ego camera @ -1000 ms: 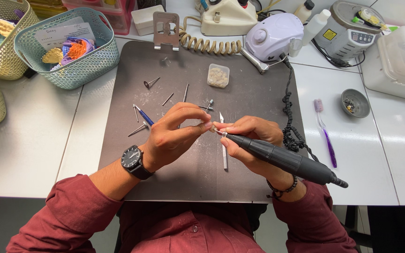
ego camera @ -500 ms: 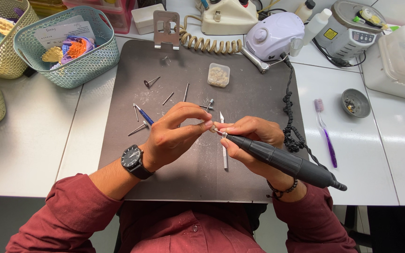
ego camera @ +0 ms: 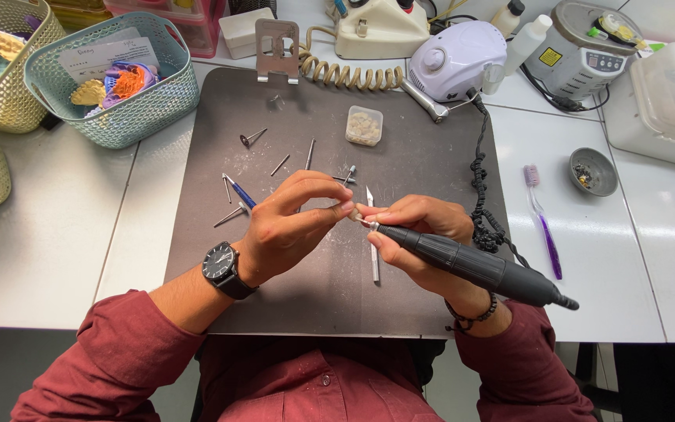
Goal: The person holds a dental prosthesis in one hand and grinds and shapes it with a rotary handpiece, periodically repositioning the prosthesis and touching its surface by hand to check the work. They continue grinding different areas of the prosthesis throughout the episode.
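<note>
Lying across the right hand (ego camera: 419, 234), the black handpiece (ego camera: 470, 266) runs on a slant: its working tip points up and left toward the middle of the dark mat (ego camera: 431, 133), its rear end points down and right, past the wrist and over the mat's lower right corner. The right fingers are curled tight round its front part, pen-fashion. The left hand (ego camera: 291, 227) meets it from the left, thumb and forefinger pinched together right at the tip. They seem to hold a small piece there, but it is hidden between the fingertips and too small to make out. The bit itself is also mostly covered. Under the hands a thin white-handled tool (ego camera: 372, 234) lies nearly straight up and down, partly hidden. A coiled black cord (ego camera: 482, 203) runs along the mat's right edge; where it joins the handpiece cannot be seen. A watch (ego camera: 219, 263) sits on the left wrist.
</note>
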{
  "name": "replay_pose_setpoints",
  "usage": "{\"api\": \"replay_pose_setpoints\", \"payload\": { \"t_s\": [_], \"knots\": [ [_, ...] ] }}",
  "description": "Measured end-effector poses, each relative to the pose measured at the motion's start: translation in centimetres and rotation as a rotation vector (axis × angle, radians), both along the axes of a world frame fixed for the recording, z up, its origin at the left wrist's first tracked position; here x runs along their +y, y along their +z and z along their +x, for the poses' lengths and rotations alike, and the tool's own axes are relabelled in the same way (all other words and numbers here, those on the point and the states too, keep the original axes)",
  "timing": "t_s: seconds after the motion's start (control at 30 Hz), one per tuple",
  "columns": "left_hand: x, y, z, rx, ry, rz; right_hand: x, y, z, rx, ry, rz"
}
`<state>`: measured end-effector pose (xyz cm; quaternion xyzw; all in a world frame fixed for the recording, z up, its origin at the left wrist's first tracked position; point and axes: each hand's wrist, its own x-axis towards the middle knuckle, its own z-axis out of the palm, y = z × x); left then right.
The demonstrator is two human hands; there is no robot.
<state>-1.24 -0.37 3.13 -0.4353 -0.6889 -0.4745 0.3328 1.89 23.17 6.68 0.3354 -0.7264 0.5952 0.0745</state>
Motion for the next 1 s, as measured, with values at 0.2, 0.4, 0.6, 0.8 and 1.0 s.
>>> {"api": "replay_pose_setpoints", "payload": {
  "t_s": [0.2,0.4,0.6,0.8,1.0],
  "knots": [
    [0.05,0.05,0.02,0.008,-0.001,-0.002,-0.10,0.04,0.07,0.020,-0.047,0.034],
    [0.07,0.06,0.09,0.005,0.001,0.000,-0.18,0.21,0.05,0.037,-0.028,0.055],
    [-0.01,0.15,0.00,-0.001,-0.013,0.009,-0.15,0.40,-0.06,0.041,0.008,0.013],
    [0.00,0.07,-0.07,-0.005,-0.020,0.004,-0.13,0.32,0.00,0.045,-0.017,0.048],
    [0.03,0.06,-0.03,-0.004,-0.011,0.003,-0.21,0.27,0.07,0.063,-0.025,0.030]
  ]
}}
